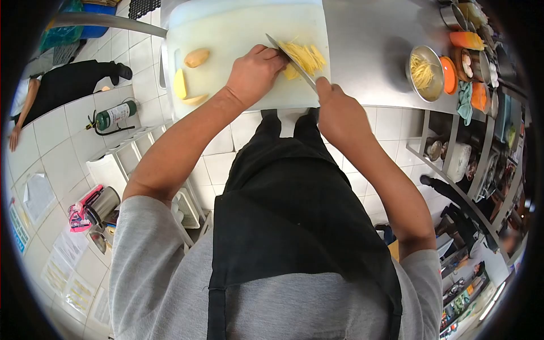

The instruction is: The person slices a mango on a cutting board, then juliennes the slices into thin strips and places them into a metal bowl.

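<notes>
Grey shirt [309, 306] nearest; strip-cutting seems the step.
Right hand [340, 113] grips the knife [294, 65] beside potato strips [310, 58] on the board [238, 28]; left hand's [255, 72] grip, cannot tell. Next stroke likely needs it tucked clear.

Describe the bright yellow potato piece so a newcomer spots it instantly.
Start with the white cutting board and go to its left side, away from the knife. The yellow potato piece lies there. Unlike the two browner pieces nearby, it shows a bright, flat cut face.
</notes>
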The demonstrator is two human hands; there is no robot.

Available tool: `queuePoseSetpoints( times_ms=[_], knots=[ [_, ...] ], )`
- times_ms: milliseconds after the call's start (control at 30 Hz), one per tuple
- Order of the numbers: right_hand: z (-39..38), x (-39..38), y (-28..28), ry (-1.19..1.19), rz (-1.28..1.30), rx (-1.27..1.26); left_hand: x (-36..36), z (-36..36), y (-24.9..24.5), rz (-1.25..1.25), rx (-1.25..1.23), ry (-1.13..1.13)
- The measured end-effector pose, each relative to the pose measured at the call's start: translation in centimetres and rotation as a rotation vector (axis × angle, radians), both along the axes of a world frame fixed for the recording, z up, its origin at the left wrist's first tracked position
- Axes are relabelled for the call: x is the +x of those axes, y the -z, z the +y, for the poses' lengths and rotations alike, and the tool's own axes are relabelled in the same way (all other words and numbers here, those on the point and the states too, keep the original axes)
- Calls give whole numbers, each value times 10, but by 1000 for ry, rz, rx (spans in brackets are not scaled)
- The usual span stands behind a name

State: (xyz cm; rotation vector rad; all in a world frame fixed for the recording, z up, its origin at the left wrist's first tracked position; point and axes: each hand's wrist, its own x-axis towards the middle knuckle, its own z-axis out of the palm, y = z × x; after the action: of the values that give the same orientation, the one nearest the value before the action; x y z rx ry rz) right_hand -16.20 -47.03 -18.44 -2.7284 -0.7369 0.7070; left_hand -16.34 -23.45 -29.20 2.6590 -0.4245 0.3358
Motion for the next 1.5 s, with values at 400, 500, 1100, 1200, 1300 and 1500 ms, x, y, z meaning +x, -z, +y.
queuePoseSetpoints(
  times_ms=[400,500,1100,1200,1300,1500],
  knots=[
    [5,6,26,-11,-83,50,2,-3,-2,-9,-11,-6],
    [9,12,12,-26,-73,59,0,-3,-3,-26,-33,-7],
    [8,2,-2,-23,-39,7,1,6,3,-39,-1,51],
    [2,-9,-5,-15,-54,2,0,7,6,-39,3,39],
    [2,-3,23,-22,-73,29,1,4,4,-4,6,36],
    [8,1,-2,21,-19,42,-1,4,3,-38,-51,14]
  ],
)
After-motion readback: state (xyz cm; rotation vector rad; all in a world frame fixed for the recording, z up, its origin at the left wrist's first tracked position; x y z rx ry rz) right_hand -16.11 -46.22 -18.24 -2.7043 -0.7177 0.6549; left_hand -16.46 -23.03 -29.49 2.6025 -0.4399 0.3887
